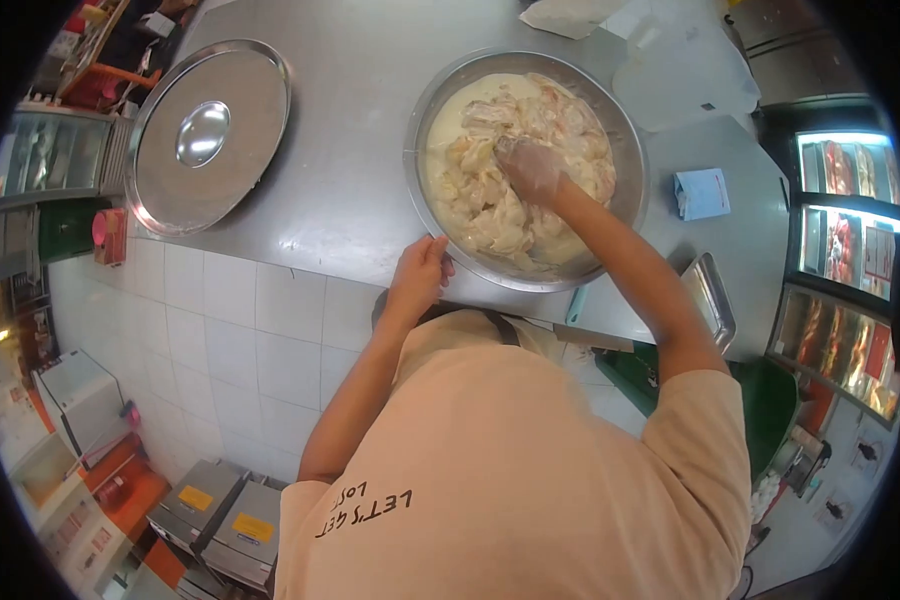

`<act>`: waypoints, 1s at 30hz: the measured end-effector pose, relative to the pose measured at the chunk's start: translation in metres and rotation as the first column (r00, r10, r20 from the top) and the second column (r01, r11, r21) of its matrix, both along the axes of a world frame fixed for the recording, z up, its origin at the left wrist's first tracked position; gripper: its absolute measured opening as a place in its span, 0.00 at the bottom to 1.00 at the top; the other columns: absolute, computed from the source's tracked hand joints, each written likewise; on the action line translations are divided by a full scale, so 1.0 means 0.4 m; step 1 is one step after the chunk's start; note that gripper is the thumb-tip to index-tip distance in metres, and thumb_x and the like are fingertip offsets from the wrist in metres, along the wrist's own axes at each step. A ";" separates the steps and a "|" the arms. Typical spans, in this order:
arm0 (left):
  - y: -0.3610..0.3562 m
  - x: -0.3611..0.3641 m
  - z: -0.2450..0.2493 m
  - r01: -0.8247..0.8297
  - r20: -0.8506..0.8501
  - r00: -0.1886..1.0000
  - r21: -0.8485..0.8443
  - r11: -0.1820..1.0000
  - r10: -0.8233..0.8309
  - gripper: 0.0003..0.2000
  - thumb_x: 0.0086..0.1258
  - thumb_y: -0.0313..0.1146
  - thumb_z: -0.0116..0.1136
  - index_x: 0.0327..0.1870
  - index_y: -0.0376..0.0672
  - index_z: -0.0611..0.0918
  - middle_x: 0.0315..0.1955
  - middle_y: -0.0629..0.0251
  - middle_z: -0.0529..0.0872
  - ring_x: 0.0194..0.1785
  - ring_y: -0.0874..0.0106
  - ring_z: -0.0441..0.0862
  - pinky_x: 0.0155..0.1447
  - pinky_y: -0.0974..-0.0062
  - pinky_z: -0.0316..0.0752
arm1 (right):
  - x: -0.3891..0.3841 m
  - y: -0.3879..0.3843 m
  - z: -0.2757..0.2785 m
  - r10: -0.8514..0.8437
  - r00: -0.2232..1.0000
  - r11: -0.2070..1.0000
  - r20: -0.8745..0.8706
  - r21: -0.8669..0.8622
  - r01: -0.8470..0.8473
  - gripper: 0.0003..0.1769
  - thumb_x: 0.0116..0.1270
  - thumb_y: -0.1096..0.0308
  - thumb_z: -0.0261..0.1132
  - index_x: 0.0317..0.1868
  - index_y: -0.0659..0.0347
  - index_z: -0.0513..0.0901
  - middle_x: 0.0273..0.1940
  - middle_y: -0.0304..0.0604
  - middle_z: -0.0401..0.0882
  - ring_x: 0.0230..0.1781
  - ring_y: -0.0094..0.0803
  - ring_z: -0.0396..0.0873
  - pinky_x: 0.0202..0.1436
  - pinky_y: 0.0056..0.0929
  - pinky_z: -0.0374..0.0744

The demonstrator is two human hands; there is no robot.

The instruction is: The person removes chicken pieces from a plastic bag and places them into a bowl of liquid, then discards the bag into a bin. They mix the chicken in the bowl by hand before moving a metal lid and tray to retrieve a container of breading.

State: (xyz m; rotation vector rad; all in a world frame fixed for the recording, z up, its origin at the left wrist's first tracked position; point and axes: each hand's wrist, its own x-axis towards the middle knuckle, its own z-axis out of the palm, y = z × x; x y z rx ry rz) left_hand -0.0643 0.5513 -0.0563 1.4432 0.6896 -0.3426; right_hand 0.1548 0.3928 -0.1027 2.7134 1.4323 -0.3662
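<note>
A wide metal bowl (627, 205) stands on the steel table, holding pale, milky liquid and many pieces of raw meat, which look like chicken (500, 215). My right hand (532, 168), in a clear plastic glove, is down among the pieces near the bowl's middle. Its fingers curl against the meat and the fingertips are partly hidden. At the bowl's near left rim is my bare left hand (420, 272), fingers bent and closed at the edge.
A large round metal lid (240, 130) lies on the steel table (355, 120) at left. Right of the bowl are a blue-and-white packet (702, 193), a metal tray (710, 300) and a translucent plastic container (685, 75). A teal handle (577, 305) pokes out below the bowl.
</note>
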 end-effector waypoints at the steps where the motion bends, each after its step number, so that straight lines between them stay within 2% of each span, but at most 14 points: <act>1: 0.003 -0.003 0.002 -0.005 0.001 1.000 -0.001 1.000 0.005 0.17 0.76 0.42 0.44 0.31 0.38 0.76 0.21 0.68 0.77 0.22 0.78 0.73 0.23 0.79 0.68 | 0.002 0.008 -0.006 0.037 0.999 0.998 0.005 0.041 -0.037 0.16 0.52 0.68 0.62 0.44 0.59 0.80 0.36 0.51 0.83 0.31 0.49 0.82 0.39 0.44 0.79; 2: 0.005 -0.006 0.000 0.006 0.008 1.000 0.007 1.000 -0.006 0.17 0.76 0.42 0.44 0.31 0.38 0.76 0.21 0.68 0.77 0.22 0.78 0.73 0.23 0.79 0.68 | 0.004 0.008 -0.006 0.026 1.000 0.998 0.012 0.049 -0.026 0.16 0.52 0.68 0.62 0.44 0.59 0.80 0.36 0.51 0.83 0.31 0.49 0.82 0.39 0.44 0.79; 4: 0.005 -0.007 -0.014 0.022 0.028 0.999 0.010 1.000 -0.022 0.18 0.77 0.46 0.44 0.31 0.42 0.74 0.22 0.71 0.76 0.22 0.80 0.73 0.22 0.82 0.68 | -0.001 0.028 0.074 0.080 0.973 0.930 -0.217 -0.334 -0.151 0.21 0.54 0.65 0.65 0.49 0.60 0.79 0.44 0.52 0.82 0.40 0.49 0.82 0.47 0.43 0.79; 5: 0.004 -0.007 -0.017 0.013 0.017 1.000 0.011 1.000 -0.013 0.18 0.77 0.47 0.44 0.31 0.42 0.74 0.21 0.70 0.76 0.22 0.80 0.73 0.22 0.82 0.68 | -0.005 0.010 0.089 0.083 0.975 0.931 -0.207 -0.333 -0.151 0.21 0.54 0.65 0.65 0.49 0.60 0.79 0.44 0.52 0.82 0.40 0.49 0.82 0.47 0.43 0.79; 7: 0.001 -0.009 -0.015 -0.013 0.020 1.000 -0.002 1.000 0.013 0.18 0.76 0.45 0.45 0.31 0.40 0.75 0.21 0.69 0.77 0.22 0.79 0.73 0.22 0.80 0.68 | -0.003 -0.054 0.122 0.043 0.918 0.995 -0.394 -0.068 -0.076 0.28 0.56 0.58 0.68 0.56 0.60 0.77 0.53 0.54 0.77 0.49 0.46 0.79 0.55 0.39 0.77; 11: -0.003 -0.006 -0.014 -0.042 0.022 0.999 -0.007 0.999 0.042 0.18 0.76 0.43 0.45 0.30 0.37 0.75 0.20 0.67 0.77 0.20 0.78 0.72 0.21 0.78 0.67 | 0.070 -0.074 0.255 -0.026 0.889 0.989 -0.457 -0.142 -0.044 0.36 0.55 0.51 0.71 0.62 0.57 0.73 0.59 0.54 0.73 0.58 0.43 0.74 0.62 0.37 0.72; 13: -0.002 -0.008 -0.021 -0.045 0.026 0.999 -0.006 0.999 0.046 0.18 0.76 0.43 0.45 0.30 0.37 0.75 0.20 0.67 0.77 0.20 0.77 0.72 0.22 0.78 0.67 | 0.141 -0.090 0.254 -0.113 0.856 0.987 -0.505 0.042 0.155 0.36 0.55 0.50 0.71 0.62 0.55 0.73 0.57 0.54 0.74 0.60 0.47 0.72 0.64 0.39 0.70; 20: -0.001 -0.001 -0.011 -0.013 0.009 1.000 -0.015 1.000 0.013 0.17 0.77 0.44 0.44 0.32 0.41 0.74 0.21 0.70 0.76 0.21 0.80 0.72 0.22 0.82 0.68 | 0.242 -0.091 -0.035 -0.308 0.938 0.951 -0.160 -0.090 0.297 0.34 0.60 0.44 0.64 0.62 0.54 0.74 0.58 0.53 0.74 0.59 0.42 0.72 0.64 0.37 0.69; 21: -0.001 -0.001 -0.011 -0.017 0.012 1.000 -0.006 1.000 0.017 0.17 0.77 0.44 0.44 0.32 0.41 0.74 0.21 0.70 0.76 0.21 0.80 0.72 0.22 0.82 0.68 | 0.253 -0.089 -0.047 -0.166 0.782 0.953 -0.601 0.106 0.284 0.32 0.61 0.43 0.62 0.60 0.53 0.76 0.59 0.53 0.74 0.59 0.41 0.71 0.64 0.37 0.69; 22: 0.000 -0.001 -0.013 -0.010 0.014 1.000 -0.008 1.000 0.010 0.17 0.77 0.44 0.44 0.32 0.41 0.74 0.21 0.70 0.76 0.21 0.80 0.72 0.23 0.82 0.68 | 0.262 -0.091 -0.060 0.092 0.472 0.893 -0.877 0.282 0.350 0.31 0.62 0.42 0.60 0.59 0.52 0.78 0.59 0.52 0.74 0.60 0.41 0.71 0.64 0.36 0.69; 23: 0.003 -0.001 -0.014 0.002 0.017 1.000 -0.011 1.000 -0.002 0.17 0.77 0.44 0.45 0.32 0.41 0.75 0.21 0.70 0.76 0.21 0.80 0.72 0.23 0.81 0.69 | 0.270 -0.094 -0.072 0.098 0.475 0.888 -0.874 0.293 0.355 0.31 0.62 0.42 0.60 0.59 0.52 0.78 0.59 0.52 0.74 0.60 0.41 0.71 0.64 0.36 0.69; 25: 0.005 0.002 -0.012 0.008 0.019 1.000 -0.001 1.000 -0.008 0.16 0.77 0.44 0.45 0.32 0.41 0.75 0.21 0.70 0.76 0.21 0.80 0.72 0.23 0.81 0.69 | 0.214 -0.062 0.027 -0.237 0.641 0.961 -0.730 -0.078 0.266 0.30 0.62 0.44 0.62 0.58 0.56 0.79 0.58 0.52 0.75 0.59 0.41 0.72 0.63 0.36 0.70; 28: -0.001 -0.002 -0.010 -0.004 0.013 1.000 -0.007 1.000 0.004 0.16 0.77 0.44 0.45 0.31 0.42 0.74 0.21 0.70 0.77 0.22 0.80 0.72 0.23 0.81 0.69 | 0.153 -0.083 -0.019 -0.064 0.774 0.995 -0.629 0.015 0.095 0.34 0.61 0.45 0.64 0.58 0.63 0.76 0.57 0.53 0.75 0.59 0.42 0.73 0.62 0.36 0.71; 30: -0.005 -0.005 -0.013 -0.028 0.012 1.000 -0.016 0.999 0.028 0.16 0.77 0.44 0.45 0.31 0.42 0.74 0.21 0.70 0.77 0.22 0.80 0.72 0.23 0.81 0.69 | -0.005 -0.070 0.116 -0.273 0.868 0.956 -0.415 -0.012 0.295 0.39 0.57 0.46 0.67 0.60 0.68 0.72 0.55 0.55 0.76 0.58 0.45 0.74 0.61 0.37 0.72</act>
